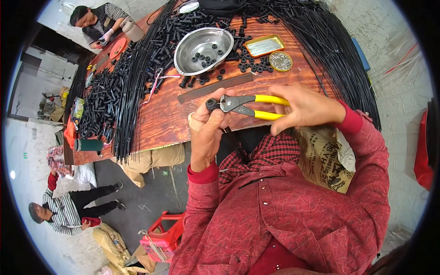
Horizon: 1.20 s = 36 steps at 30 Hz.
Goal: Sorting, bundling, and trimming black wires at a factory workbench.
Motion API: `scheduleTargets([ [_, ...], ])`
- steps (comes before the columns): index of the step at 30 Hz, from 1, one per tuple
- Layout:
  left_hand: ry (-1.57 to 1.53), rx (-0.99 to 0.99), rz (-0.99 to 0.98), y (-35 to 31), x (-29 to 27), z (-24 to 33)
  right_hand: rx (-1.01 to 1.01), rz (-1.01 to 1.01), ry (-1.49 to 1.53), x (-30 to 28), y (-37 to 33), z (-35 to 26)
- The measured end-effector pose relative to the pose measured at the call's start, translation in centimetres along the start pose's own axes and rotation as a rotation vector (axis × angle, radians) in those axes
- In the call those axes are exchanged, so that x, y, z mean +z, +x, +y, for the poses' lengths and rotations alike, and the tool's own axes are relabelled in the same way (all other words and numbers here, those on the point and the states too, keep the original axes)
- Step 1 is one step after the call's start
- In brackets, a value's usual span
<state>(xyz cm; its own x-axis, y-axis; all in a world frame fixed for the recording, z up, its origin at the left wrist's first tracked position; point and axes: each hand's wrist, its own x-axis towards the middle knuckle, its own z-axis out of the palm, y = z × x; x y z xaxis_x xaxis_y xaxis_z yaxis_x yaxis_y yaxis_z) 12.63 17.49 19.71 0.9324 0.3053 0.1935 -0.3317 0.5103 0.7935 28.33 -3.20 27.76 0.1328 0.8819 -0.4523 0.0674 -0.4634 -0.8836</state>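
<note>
My right hand is wrapped round the yellow handles of a pair of end-cutting pliers. Their steel jaws meet a small black round plastic part, pinched between the thumb and fingers of my left hand. The hand wears a pale covering near the thumb base. Both hands are above the table's front edge. What lies between the jaws is too small to make out. Beyond them a steel bowl holds several small black pieces.
The reddish wooden table bears a brown bar, heaped black tubes and bundles of long black rods. A yellow tray of thin wires and a round dish of small metal bits stand beyond. Two other people are at the left.
</note>
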Motion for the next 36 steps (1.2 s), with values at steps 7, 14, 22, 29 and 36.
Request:
scheduleTargets([
  [7, -0.006, 0.000, 0.006, 0.0, -0.3, -0.1, -0.181, -0.002, -0.291, -1.2, 0.5, -0.2],
  [14, 0.002, -0.036, -0.017, 0.6, -0.4, -0.3, 0.074, -0.251, 0.050, -1.8, 0.5, -1.0],
  [22, -0.057, -0.040, -0.010, 0.7, 0.1, -0.5, 0.030, -0.228, 0.144, -2.5, 0.1, -2.3],
  [29, -0.075, -0.070, -0.004, 0.2, 0.1, -0.4, 0.131, -0.339, 0.217, -2.4, -0.2, -3.0],
  [36, -0.133, -0.013, -0.012, 0.4, 0.6, -0.5, 0.053, -0.274, 0.144, -1.9, -0.5, -3.4],
])
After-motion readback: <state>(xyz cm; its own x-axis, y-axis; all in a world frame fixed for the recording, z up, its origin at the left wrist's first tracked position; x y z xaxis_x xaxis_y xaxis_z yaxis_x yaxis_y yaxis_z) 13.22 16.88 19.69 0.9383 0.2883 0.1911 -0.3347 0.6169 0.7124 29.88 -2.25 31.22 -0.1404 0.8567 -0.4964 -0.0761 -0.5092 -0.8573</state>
